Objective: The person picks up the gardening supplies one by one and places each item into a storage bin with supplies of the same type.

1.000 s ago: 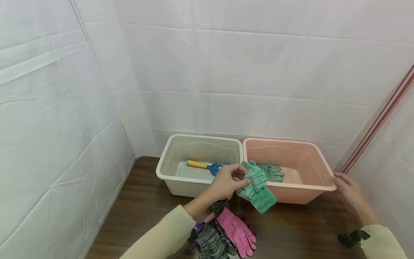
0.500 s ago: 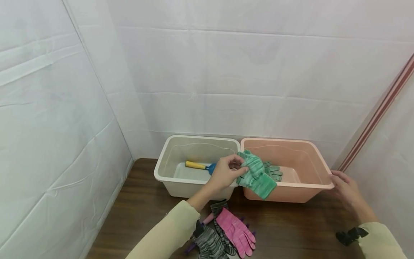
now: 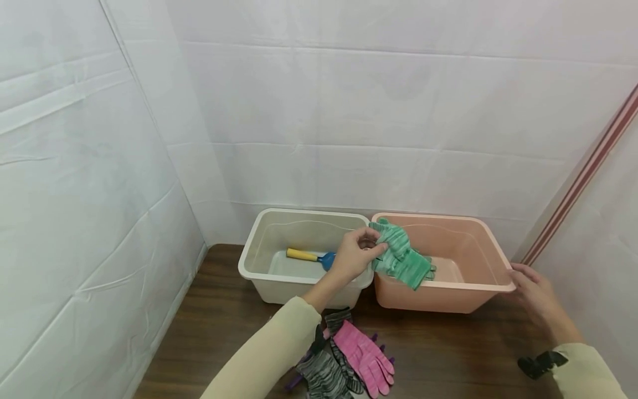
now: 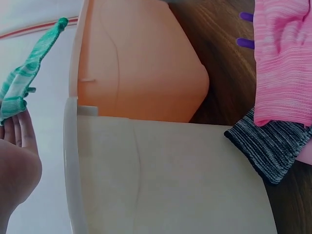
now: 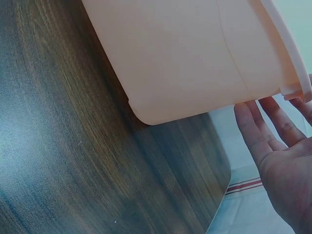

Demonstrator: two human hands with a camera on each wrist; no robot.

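My left hand [image 3: 351, 256] pinches a green streaked knit glove [image 3: 399, 252] between thumb and fingers, holding it by one end over the near left part of the peach plastic bin [image 3: 448, 286]. In the left wrist view the same glove [image 4: 31, 68] stretches away from the fingertips of my left hand [image 4: 19, 156], above the rim level. A second green glove [image 3: 432, 272] lies inside the peach bin, mostly hidden behind the held one. My right hand [image 3: 534, 291] holds that bin's right front corner; in the right wrist view its fingers [image 5: 251, 126] touch the outer wall below the rim.
A pale grey bin [image 3: 286, 279] stands against the peach one, with a yellow-handled blue hand tool [image 3: 301, 254] inside. On the brown table [image 3: 448, 354] in front lie a pink glove [image 3: 364, 354], grey-black knit gloves [image 3: 324, 374] and purple items partly under them. White sheeting rises behind.
My left hand has moved forward and slightly up with the green glove, from in front of the bin to over its rim. The right hand stays at the bin corner.
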